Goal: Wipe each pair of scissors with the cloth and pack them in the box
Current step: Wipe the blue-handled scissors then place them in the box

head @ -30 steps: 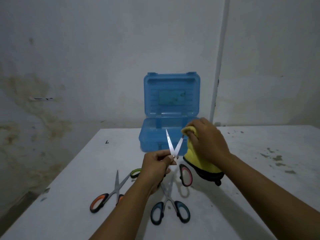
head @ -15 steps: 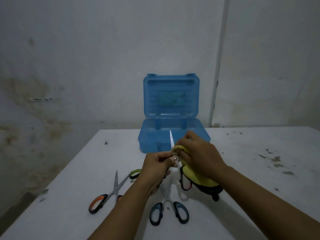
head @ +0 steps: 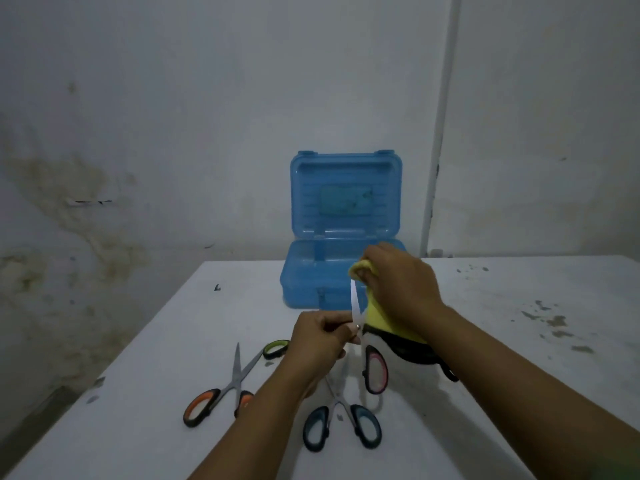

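Right hand (head: 401, 285) has slid the cloth (head: 379, 315) up the blade, pinching; left hand (head: 320, 341) grips scissors (head: 375, 370).

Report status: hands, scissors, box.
Left hand grips pink-handled scissors; right hand wipes blade with yellow cloth. Three pairs on table. Blue box open, unobstructed.

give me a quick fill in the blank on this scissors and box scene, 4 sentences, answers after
1. The right hand grips a ____ cloth against the raised blade.
2. The left hand holds the scissors with the ____ handle.
3. The lid of the blue box stands ____.
4. Beside the orange-handled scissors, the pair lying nearest the camera has ____ handles.

Missing words: yellow; pink; open; blue
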